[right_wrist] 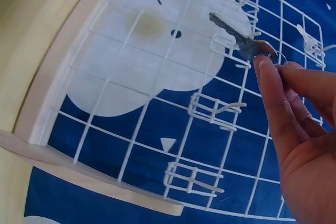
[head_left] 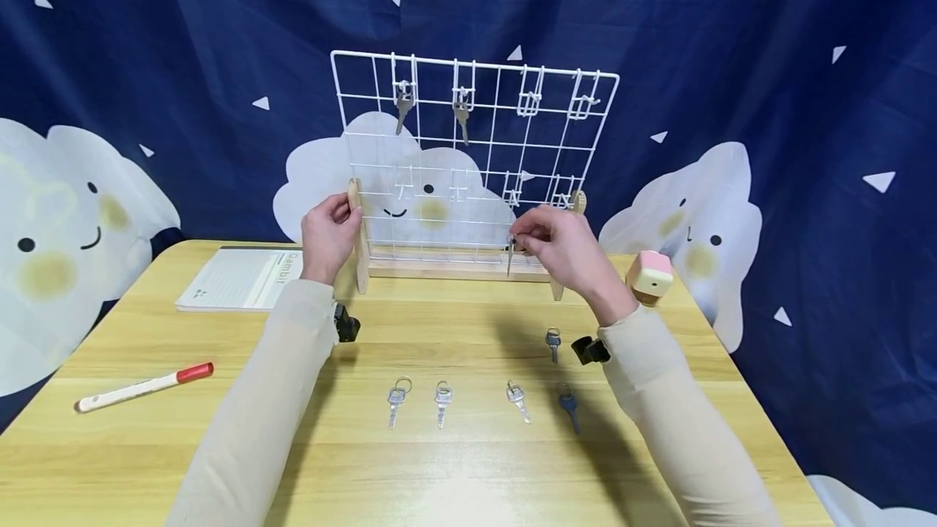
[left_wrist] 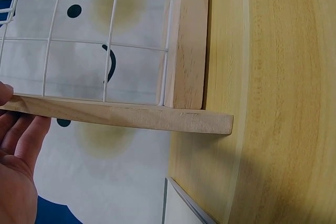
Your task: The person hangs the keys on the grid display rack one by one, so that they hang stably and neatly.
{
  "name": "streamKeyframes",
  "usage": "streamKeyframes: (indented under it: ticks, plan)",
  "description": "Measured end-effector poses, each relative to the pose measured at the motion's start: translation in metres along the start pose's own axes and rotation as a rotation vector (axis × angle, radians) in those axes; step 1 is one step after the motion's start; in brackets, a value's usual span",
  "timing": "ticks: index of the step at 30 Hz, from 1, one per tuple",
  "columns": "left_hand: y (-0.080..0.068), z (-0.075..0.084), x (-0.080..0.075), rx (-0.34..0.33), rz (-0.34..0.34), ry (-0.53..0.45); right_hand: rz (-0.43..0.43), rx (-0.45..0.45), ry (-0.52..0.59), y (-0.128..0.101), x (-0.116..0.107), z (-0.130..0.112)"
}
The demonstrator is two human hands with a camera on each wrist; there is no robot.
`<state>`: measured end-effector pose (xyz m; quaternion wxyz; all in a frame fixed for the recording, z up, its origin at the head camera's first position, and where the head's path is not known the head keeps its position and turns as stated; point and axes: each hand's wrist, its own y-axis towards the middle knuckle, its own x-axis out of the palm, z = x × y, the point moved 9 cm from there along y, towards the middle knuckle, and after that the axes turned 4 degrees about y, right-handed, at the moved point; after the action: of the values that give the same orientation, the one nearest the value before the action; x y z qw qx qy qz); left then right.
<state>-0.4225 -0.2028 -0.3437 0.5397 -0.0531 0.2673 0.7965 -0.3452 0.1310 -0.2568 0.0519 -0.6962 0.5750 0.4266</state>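
A white wire grid rack [head_left: 476,157] stands in a wooden base at the back of the table. Silver keys hang from its two top left hooks [head_left: 403,104]. My left hand [head_left: 344,222] grips the rack's left wooden upright [left_wrist: 131,115], with the thumb in front and the fingers [left_wrist: 21,135] behind. My right hand [head_left: 521,242] pinches a silver key [right_wrist: 239,38] by its head, blade pointing down, just in front of the lower row of hooks [right_wrist: 215,108]. Several more keys [head_left: 442,401] lie in a row on the table near me, one of them blue [head_left: 569,407].
A notebook [head_left: 237,276] lies at the back left and a red-capped marker [head_left: 142,386] at the left. A pink and cream cube [head_left: 650,275] sits at the right, beside the rack's foot. A dark blue curtain with cloud prints hangs behind the wooden table [head_left: 468,478].
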Motion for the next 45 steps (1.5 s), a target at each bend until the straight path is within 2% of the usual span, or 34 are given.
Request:
streamKeyframes:
  ticks: [9,15,21,25,33,45]
  plan:
    - [0.002,0.0,0.0,0.008,0.011,-0.007,0.065,-0.004,0.065,0.016,-0.025,-0.016]
    - [0.001,-0.001,0.001,-0.01,0.005,-0.009,0.121,0.009,0.086,0.025,-0.039,-0.02]
    - [0.0,-0.002,0.001,-0.02,0.008,-0.014,0.165,0.077,0.053,0.03,-0.047,-0.018]
    - [0.0,-0.003,0.002,-0.019,0.009,-0.021,0.208,0.114,0.075,0.035,-0.054,-0.018]
    - [0.0,-0.002,0.001,-0.015,0.009,-0.019,0.342,0.085,0.195,0.049,-0.074,-0.025]
    - [-0.002,-0.001,0.001,0.006,0.026,-0.014,0.464,0.046,0.359,0.066,-0.092,-0.037]
